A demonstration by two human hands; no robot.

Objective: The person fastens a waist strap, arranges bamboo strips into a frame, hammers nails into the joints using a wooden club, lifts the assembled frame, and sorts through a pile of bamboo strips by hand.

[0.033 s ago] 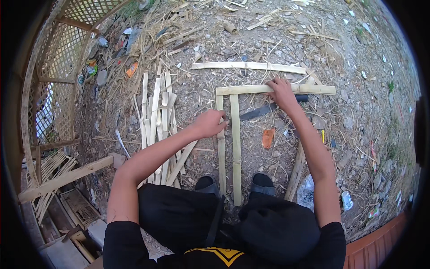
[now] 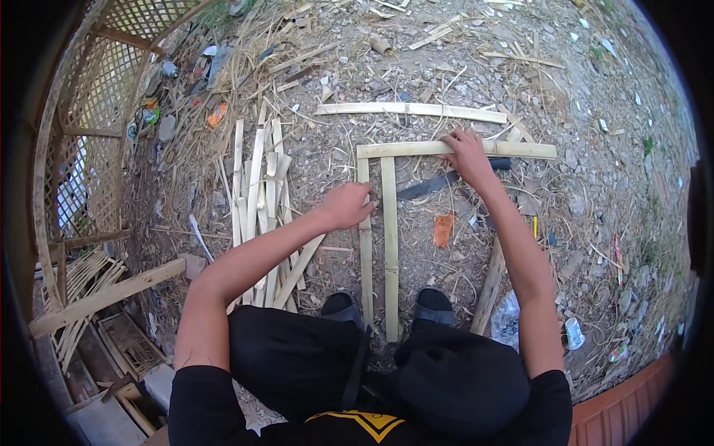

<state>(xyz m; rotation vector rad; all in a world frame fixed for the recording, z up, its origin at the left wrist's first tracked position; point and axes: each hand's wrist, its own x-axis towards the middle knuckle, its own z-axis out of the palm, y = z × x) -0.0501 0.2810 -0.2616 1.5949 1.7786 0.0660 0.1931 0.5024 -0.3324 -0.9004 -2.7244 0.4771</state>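
My left hand (image 2: 347, 205) has its fingers closed round the upper part of an upright bamboo strip (image 2: 366, 256). A second bamboo strip (image 2: 391, 245) lies beside it, nearly parallel, and runs down between my feet. Across the far ends of both lies a crosswise bamboo strip (image 2: 524, 150). Fingers curled over that strip's middle, my right hand (image 2: 468, 157) grips it. Under the crosswise strip, by my right wrist, lies a large knife (image 2: 430, 186) with a dark blade and black handle. Farther off, one more pale strip (image 2: 401, 108) lies roughly parallel to the crosswise one.
A pile of split bamboo strips (image 2: 258, 208) lies to the left. Beyond it stand a lattice panel (image 2: 93, 171) and a wooden beam (image 2: 111, 295). Orange scrap (image 2: 443, 230), a round pole (image 2: 489, 286) and a crumpled clear bag (image 2: 507, 321) lie on the stony ground to the right.
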